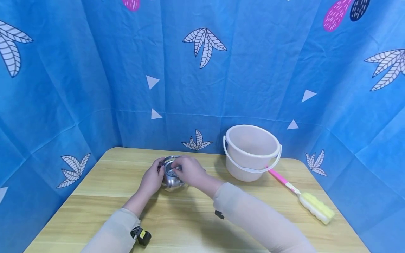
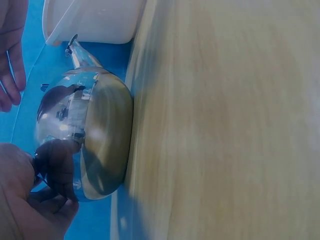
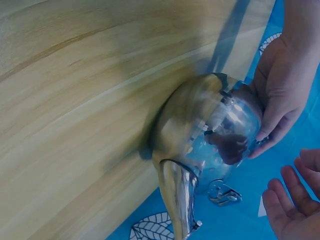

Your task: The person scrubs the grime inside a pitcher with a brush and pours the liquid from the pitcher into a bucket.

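Observation:
A shiny stainless steel teapot (image 1: 172,182) stands on the wooden table, its mouth uncovered and its spout (image 3: 179,195) seen in the right wrist view. My left hand (image 1: 153,177) grips it at the side opposite the spout, fingers bent against the wall in the left wrist view (image 2: 35,200). Inside the mouth sits a perforated metal strainer (image 1: 171,173). Over it, my right hand (image 1: 191,171) reaches down with thumb and forefinger pinching at the strainer, their tips partly hidden. The other fingers (image 3: 287,197) of that hand stay loose, apart from the pot.
A white bucket (image 1: 250,168) with its handle hanging in front stands at the back right. Beside it lies a sponge brush (image 1: 316,207) with a pink handle (image 1: 278,176) and yellow-white head. Blue patterned cloth (image 1: 196,91) hangs around the table (image 1: 177,225).

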`<state>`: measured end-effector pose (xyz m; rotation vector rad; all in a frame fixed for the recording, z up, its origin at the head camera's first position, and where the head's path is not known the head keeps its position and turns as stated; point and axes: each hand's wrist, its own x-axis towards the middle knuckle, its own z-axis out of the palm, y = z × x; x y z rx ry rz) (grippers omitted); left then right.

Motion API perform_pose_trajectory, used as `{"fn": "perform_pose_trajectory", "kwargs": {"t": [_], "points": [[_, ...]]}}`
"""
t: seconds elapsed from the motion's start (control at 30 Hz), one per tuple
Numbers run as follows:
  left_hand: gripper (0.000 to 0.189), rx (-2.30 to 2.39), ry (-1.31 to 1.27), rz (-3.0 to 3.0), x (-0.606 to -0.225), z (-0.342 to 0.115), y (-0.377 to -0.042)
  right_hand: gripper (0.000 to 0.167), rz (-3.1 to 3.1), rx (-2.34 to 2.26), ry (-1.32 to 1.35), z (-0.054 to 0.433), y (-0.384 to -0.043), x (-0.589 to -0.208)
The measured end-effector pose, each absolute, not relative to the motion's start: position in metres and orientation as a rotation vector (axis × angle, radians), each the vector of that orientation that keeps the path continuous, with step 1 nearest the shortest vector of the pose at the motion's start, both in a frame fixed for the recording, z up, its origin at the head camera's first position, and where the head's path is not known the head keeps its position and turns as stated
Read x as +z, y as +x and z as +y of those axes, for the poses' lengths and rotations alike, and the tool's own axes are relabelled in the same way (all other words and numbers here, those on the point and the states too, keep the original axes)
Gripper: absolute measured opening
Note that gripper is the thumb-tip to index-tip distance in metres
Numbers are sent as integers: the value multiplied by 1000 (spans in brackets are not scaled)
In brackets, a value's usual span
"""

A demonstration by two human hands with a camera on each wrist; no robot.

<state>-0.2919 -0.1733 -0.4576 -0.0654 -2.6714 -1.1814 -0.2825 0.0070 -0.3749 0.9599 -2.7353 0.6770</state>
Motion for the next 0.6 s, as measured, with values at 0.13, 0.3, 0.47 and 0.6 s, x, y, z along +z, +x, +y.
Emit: {"fn": "perform_pose_trajectory", "kwargs": {"t": [0.13,0.3,0.47,0.6], "points": [[44,-1180,-59,-2677,-459,-174,-292,14,-2744,684,947,5,-285,-379],[44,-1181,-55,-2680,-460,-175,-293,13,-2768,680,930,2,-287,-384],[45,-1187,-52,-2684,-459,-175,-293,13,-2785,669,948,-1,-287,-387],[44,-1190,-48,-2685,-458,-174,-292,14,-2799,647,945,-3,-289,-390]]}}
